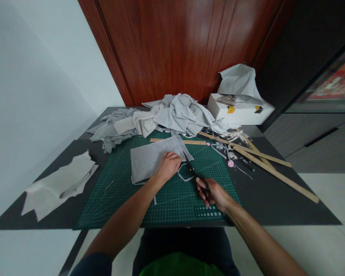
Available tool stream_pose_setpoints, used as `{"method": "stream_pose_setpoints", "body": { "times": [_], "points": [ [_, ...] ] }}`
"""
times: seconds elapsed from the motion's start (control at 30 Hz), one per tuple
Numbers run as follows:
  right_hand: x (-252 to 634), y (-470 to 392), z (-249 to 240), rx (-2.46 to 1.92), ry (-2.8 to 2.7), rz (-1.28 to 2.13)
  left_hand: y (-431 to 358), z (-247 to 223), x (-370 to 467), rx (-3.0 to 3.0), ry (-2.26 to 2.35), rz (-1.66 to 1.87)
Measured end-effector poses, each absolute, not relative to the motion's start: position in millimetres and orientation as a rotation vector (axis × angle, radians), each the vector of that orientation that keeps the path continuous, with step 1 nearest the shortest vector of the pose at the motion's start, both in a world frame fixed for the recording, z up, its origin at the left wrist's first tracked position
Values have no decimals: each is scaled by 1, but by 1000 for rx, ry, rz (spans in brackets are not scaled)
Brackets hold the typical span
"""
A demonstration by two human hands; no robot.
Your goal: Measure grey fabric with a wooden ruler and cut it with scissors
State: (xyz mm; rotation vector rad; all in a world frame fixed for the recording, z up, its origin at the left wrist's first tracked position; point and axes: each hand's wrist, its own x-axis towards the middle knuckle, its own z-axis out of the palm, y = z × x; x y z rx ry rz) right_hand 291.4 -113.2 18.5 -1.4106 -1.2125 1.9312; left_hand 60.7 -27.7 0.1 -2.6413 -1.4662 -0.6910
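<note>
At the centre of the green cutting mat [172, 207], the left hand [168, 165] lies palm down with fingers curled loosely onto the near right edge of a grey fabric piece [152, 157], pressing it flat rather than gripping it. The right hand [215, 193], at about four o'clock from the left, has its fingers closed through the handle loops of black scissors [196, 174]; the blades point toward eleven o'clock and meet the fabric's right edge just beside the left hand's knuckles. Whether the blades are parted or closed cannot be told at this size.

A thin curl of trimmed strip [184, 177] lies on the mat between the two hands, touching the fabric's lower edge.

Judgement: trimming of the right-hand margin is under way, with part of the edge already cut free. The next stroke would call for the holding hand to stay clear of the blade line and keep the cloth taut.

Surroundings: a wooden ruler [178, 141] lies at twelve o'clock, partly under the fabric's far edge. A heap of grey cloth [172, 115] sits beyond it. Long wooden strips [264, 161] run from one to three o'clock. A white box [241, 109] stands at one o'clock. Pale cut pieces [60, 182] lie at nine o'clock on the dark table [276, 199].
</note>
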Motion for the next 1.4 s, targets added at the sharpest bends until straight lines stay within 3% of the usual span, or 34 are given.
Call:
{"method": "stream_pose_setpoints", "body": {
  "times": [1.4],
  "points": [
    [292,-110,15,-1434,-1262,1948,-30,0,60,-2706,-1443,-727]
  ]
}}
